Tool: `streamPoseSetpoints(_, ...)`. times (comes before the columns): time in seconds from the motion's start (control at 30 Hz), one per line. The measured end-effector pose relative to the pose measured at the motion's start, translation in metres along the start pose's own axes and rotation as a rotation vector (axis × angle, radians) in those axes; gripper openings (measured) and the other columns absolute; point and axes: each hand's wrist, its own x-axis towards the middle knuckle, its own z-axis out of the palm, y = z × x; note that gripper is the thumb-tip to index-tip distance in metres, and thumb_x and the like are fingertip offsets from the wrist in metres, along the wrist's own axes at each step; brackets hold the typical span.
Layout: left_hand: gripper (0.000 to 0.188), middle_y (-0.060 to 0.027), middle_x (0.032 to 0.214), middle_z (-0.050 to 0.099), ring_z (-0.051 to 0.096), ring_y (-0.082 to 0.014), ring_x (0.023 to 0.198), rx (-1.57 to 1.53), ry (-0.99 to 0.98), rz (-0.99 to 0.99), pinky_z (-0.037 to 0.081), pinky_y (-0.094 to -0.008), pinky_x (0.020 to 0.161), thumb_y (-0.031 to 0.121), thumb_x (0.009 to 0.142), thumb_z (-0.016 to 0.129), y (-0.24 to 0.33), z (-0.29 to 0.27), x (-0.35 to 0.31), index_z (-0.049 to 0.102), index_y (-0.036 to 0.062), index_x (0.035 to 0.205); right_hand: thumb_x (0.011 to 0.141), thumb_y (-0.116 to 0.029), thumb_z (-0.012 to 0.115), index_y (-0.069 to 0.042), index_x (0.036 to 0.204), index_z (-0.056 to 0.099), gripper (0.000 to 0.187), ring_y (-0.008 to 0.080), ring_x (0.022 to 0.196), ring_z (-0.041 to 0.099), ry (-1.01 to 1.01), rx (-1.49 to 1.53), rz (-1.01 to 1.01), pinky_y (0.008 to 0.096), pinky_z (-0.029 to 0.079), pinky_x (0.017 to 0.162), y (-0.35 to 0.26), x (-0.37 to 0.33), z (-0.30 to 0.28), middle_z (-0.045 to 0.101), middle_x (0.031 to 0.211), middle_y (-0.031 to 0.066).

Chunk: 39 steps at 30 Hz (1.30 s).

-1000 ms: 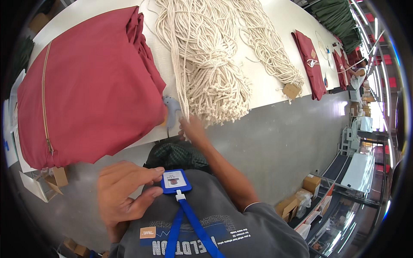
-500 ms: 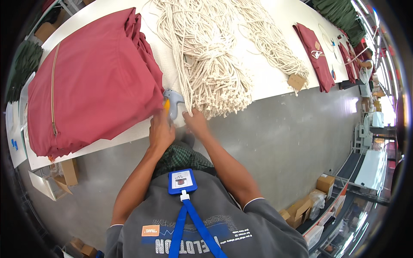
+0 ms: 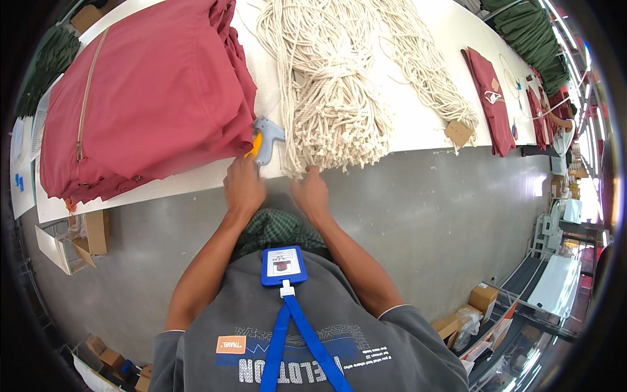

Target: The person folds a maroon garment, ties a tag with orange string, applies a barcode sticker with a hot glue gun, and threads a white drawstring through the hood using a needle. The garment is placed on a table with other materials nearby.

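My right hand [image 3: 310,193] is at the table's front edge with its fingers closed at the loose lower ends of a thick bundle of cream cord [image 3: 336,104]. To its left, my left hand [image 3: 245,189] has curled fingers below the front edge of a large folded dark-red fabric piece [image 3: 157,91] with a long zip. What its fingers hold, if anything, is hidden. Just beyond that hand lie a grey tagging gun [image 3: 268,136] and a yellow-handled tool [image 3: 255,145], partly tucked against the fabric.
A second cord bundle [image 3: 431,72] with a brown card tag [image 3: 458,133] lies to the right on the white table [image 3: 437,140]. Farther right are a folded red piece [image 3: 488,101] and another person [image 3: 563,130]. Cardboard boxes [image 3: 483,297] stand at lower right.
The table and its goods sit higher in the picture. My left hand has drawn back from the yellow-handled tool. My right hand has shifted slightly right along the cord ends.
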Motion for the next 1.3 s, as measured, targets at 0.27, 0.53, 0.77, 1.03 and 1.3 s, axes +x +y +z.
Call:
streamPoseSetpoints(0.27,0.037,-0.0208,0.113,0.068,0.066,-0.0378,0.106,-0.237,0.084,-0.115,0.053,-0.0436,0.09,0.015,0.089,0.071,-0.034,-0.024,-0.063,0.062,0.003,0.123,0.089,-0.033,0.074,-0.004,0.11,0.066,0.037,0.04,0.088,0.071,-0.144,-0.133,0.038,0.0492,0.055,0.077,0.053,-0.033,-0.01,0.073,0.09,0.0182)
streamPoseSetpoints(0.53,0.035,0.0017,0.06,0.056,0.05,-0.0043,0.054,-0.651,0.404,-0.558,0.039,-0.0242,0.051,0.018,0.101,0.068,-0.091,-0.137,-0.095,0.058,0.0038,0.07,0.094,-0.022,0.074,-0.001,0.083,0.066,0.025,0.0153,0.058,0.058,-0.227,0.217,-0.125,0.0339,0.047,0.058,-0.002,-0.034,-0.043,0.063,0.064,0.0072)
streamPoseSetpoints(0.77,0.018,0.002,0.07,0.055,0.047,-0.0053,0.062,-0.446,0.903,-0.393,0.039,-0.0247,0.055,0.014,0.098,0.071,-0.1,-0.236,-0.075,0.062,0.0034,0.086,0.093,-0.009,0.074,-0.001,0.079,0.064,0.019,0.0037,0.059,0.044,-0.199,0.388,-0.442,0.0255,0.037,0.054,-0.171,-0.038,-0.08,0.052,0.06,-0.0023)
streamPoseSetpoints(1.03,0.037,-0.0097,0.109,0.062,0.064,-0.0219,0.081,-0.313,0.87,-0.185,0.05,-0.0319,0.061,0.001,0.08,0.08,-0.125,-0.273,-0.034,0.065,0.0049,0.113,0.081,-0.004,0.074,-0.008,0.106,0.071,0.025,0.0286,0.095,0.062,-0.162,0.118,-1.399,0.0403,0.048,0.081,-0.379,-0.09,-0.008,0.065,0.1,0.0088)
streamPoseSetpoints(1.3,0.035,-0.0079,0.092,0.063,0.055,-0.0153,0.064,-0.523,0.732,0.065,0.045,-0.0269,0.057,-0.009,0.08,0.074,-0.16,-0.307,-0.037,0.067,0.0008,0.113,0.086,-0.001,0.067,-0.009,0.108,0.074,0.025,0.0304,0.099,0.061,-0.218,-0.143,-1.145,0.0427,0.048,0.086,-0.457,-0.058,0.037,0.062,0.106,0.0099)
